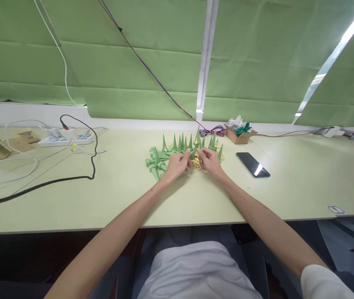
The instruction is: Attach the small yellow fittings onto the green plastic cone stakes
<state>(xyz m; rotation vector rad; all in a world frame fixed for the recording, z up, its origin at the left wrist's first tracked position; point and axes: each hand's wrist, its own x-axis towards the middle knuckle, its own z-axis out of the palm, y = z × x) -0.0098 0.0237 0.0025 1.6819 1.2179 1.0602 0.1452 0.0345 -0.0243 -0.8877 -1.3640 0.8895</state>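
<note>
- Handling the small parts well seemed to call for a light fingertip pinch, with both wrists low over the table (195, 199) for steadiness.
- Any push was probably best kept straight and gentle, since a slanted one could have made a part slip or bend.
- Forearms were best kept clear of the upright green spikes (174, 142) on the far side, which looked easy to topple.
- The left hand (177, 165) was nearly closed, thumb against curled fingers, with a green spike (192, 155) apparently pinched at the tips.
- The right hand (210, 160) had its thumb and forefinger drawn close; whether they had closed on a yellow piece could not be told.
- The hands were near each other but apart, over the middle of the table.
- Loose yellow pieces (196, 162) lay between them, and more green spikes (154, 171) lay to the left.
</note>
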